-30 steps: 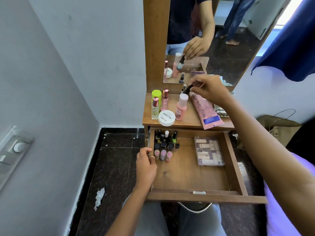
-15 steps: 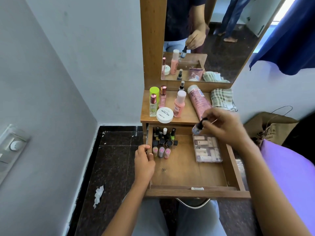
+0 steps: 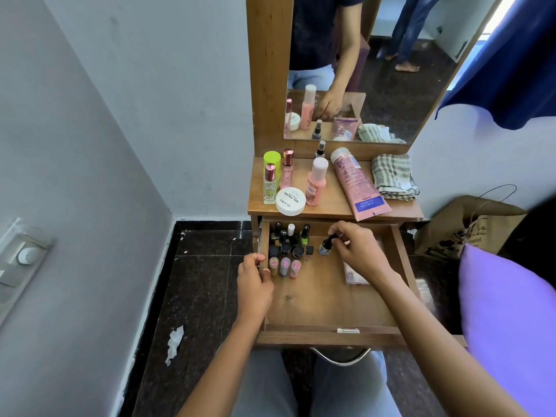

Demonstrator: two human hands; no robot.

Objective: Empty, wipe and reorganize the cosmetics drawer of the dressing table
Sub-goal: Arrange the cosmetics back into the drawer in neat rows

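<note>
Right hand (image 3: 359,251) pinches the cap of a small dark bottle (image 3: 325,245), upright in the open drawer (image 3: 331,308) beside the nail polish cluster (image 3: 288,251); left hand (image 3: 254,284) grips the drawer's left wall

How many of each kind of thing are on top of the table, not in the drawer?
Bottles: 5
Round jar: 1
Pink tube: 1
Checked cloth: 1
Total: 8

right hand (image 3: 359,251) down, bottle (image 3: 325,247) — into drawer (image 3: 331,305)
</note>
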